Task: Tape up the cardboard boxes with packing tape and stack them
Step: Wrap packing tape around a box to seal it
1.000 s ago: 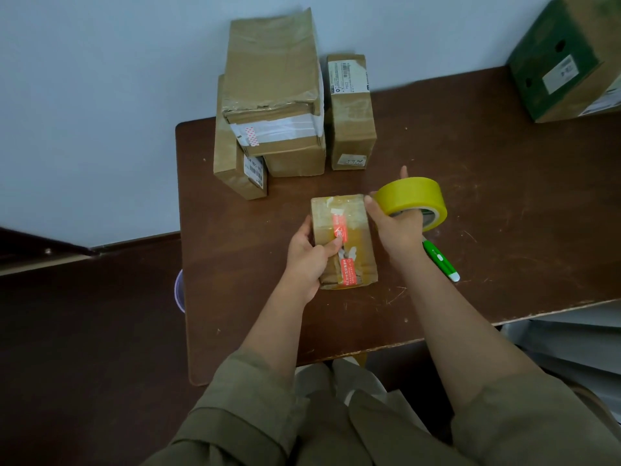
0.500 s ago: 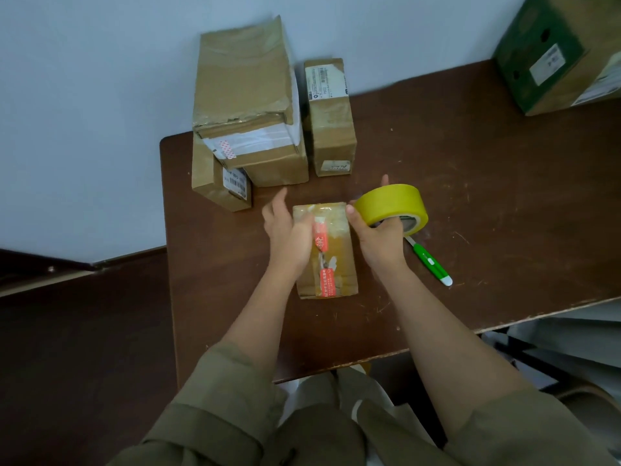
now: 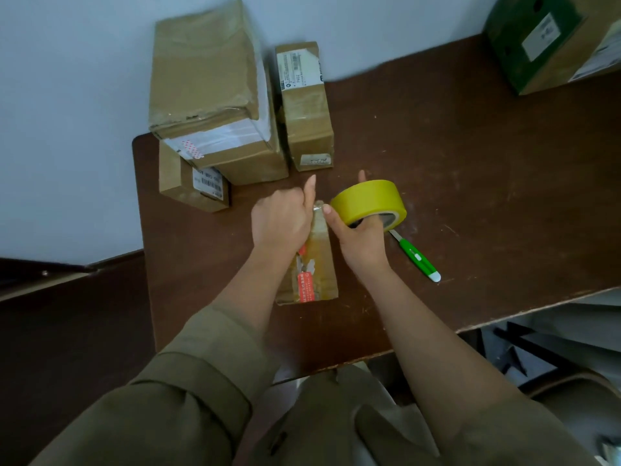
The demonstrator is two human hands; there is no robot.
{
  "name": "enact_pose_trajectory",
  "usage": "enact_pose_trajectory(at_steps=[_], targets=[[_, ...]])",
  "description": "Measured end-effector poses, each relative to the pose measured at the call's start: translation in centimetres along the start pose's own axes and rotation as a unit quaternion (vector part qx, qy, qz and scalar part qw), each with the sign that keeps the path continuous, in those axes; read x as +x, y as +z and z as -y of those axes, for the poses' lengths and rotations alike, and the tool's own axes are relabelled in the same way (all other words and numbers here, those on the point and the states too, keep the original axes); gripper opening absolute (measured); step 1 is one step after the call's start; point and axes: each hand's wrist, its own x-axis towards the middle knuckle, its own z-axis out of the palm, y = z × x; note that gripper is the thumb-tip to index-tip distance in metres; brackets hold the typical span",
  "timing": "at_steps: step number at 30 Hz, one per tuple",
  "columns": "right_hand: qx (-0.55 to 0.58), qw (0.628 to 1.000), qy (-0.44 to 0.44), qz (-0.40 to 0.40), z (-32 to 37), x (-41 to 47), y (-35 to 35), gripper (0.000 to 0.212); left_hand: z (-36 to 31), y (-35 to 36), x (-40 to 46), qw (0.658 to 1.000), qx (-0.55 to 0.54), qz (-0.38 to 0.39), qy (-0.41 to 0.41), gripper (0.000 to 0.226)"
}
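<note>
Your right hand (image 3: 361, 237) grips the yellow tape roll (image 3: 368, 202), fingers through its core, at 1 o'clock of the small box (image 3: 317, 260). Your left hand (image 3: 280, 220) pinches the tape end at the box's far edge. That box lies on the table (image 3: 470, 163), the green cutter (image 3: 418, 257) at its 3 o'clock.

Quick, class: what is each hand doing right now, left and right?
Left hand: fingers curled, resting on the small box, index finger straight; whether it pinches anything cannot be told.
Right hand: grips the yellow tape roll.
</note>
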Motion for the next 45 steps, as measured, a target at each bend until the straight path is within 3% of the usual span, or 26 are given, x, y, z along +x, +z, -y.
enact_pose_trajectory(at_steps=[6,8,11,13,17,20,22,25,32,36,39,43,45], targets=[[-0.007,0.999,0.019,0.038,-0.2,0.2,0.1,0.084,0.0,0.2,-1.5,0.999,0.049,-0.006,-0.009,0.066],[-0.016,0.999,0.025,0.035,0.5,0.0,0.3,0.068,-0.6,0.1,-1.9,0.996,0.053,0.012,-0.065,0.067],[-0.097,0.993,0.024,0.068,2.0,1.0,0.1,0.026,-1.4,-0.1,-2.9,0.989,0.030,0.005,-0.148,0.069],[-0.149,0.984,0.055,0.076,3.0,1.6,0.7,0.033,-1.8,0.0,-3.7,0.979,0.007,-0.004,-0.204,0.070],[-0.028,0.990,0.141,-0.010,4.2,0.6,2.8,0.025,-2.4,-0.3,-4.9,0.955,-0.049,0.003,-0.292,0.072],[-0.018,0.989,0.131,-0.072,3.9,0.2,3.2,0.037,-1.4,-0.9,-5.0,0.963,-0.039,0.028,-0.265,0.071],[-0.022,0.992,0.100,-0.071,3.9,-0.1,3.4,0.039,-0.2,-0.9,-4.7,0.979,-0.054,0.037,-0.193,0.063],[-0.015,0.996,0.065,-0.066,3.9,-0.4,3.4,0.040,1.1,-0.4,-4.1,0.980,-0.183,0.047,-0.056,0.038],[-0.022,0.996,0.004,-0.084,3.0,-0.6,3.3,0.037,2.3,0.2,-2.0,0.915,-0.361,0.121,-0.131,0.011],[0.016,0.997,0.029,-0.068,3.4,-0.6,3.0,0.021,2.2,-0.4,-1.7,0.897,-0.397,0.149,-0.123,0.033],[0.032,0.998,0.027,-0.056,3.3,-0.8,2.9,0.026,2.6,-1.7,-1.2,0.879,-0.416,0.222,-0.075,0.027],[-0.014,0.999,0.002,-0.036,3.6,-0.9,2.9,0.028,2.6,-2.2,-0.9,0.873,-0.431,0.221,-0.064,0.019],[-0.146,0.988,-0.018,-0.048,4.0,-1.1,2.7,0.028,2.4,-1.7,-1.3,0.868,-0.451,0.186,-0.093,0.018]])
